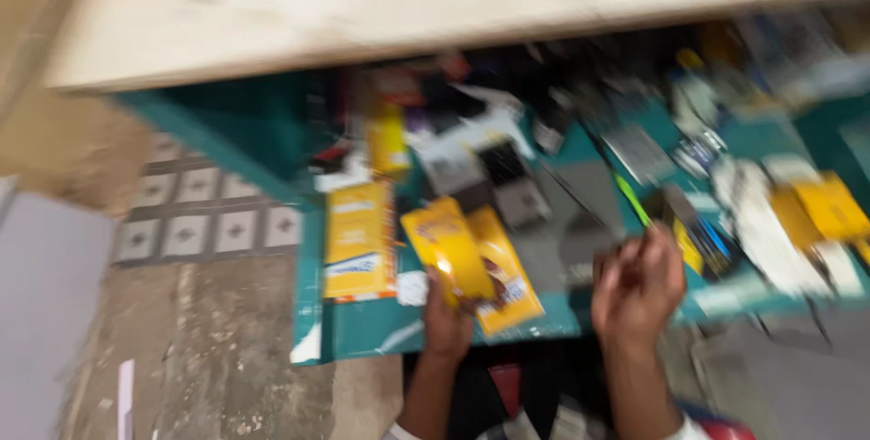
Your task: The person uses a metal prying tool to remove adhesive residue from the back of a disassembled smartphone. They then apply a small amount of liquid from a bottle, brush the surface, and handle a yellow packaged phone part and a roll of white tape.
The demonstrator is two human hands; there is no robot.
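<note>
Below the pale tabletop [408, 0], teal shelf [362, 327] crowded with packets, left hand [446, 313] gripping a yellow packet [450, 248], flat yellow box [359, 239] just left, right hand [637, 288] curled, contents blurred, indeterminate.

I see a glossy yellow packet [450, 250] with a dark brown patch low down in my left hand [446, 318]. At its four o'clock lies a second yellow flat packet [509, 279], white-marked at the bottom. At nine o'clock a yellow cardboard box [359, 239] carries a white and blue band. The teal surface [362, 327] runs beneath them. At twelve o'clock the pale cream board [435, 5] looks unpatterned. At nine o'clock the floor tiles [195, 213] are grey-white with dark diamond centres. My right hand [637, 286] sits below a thin lime-green stick [632, 199].
</note>
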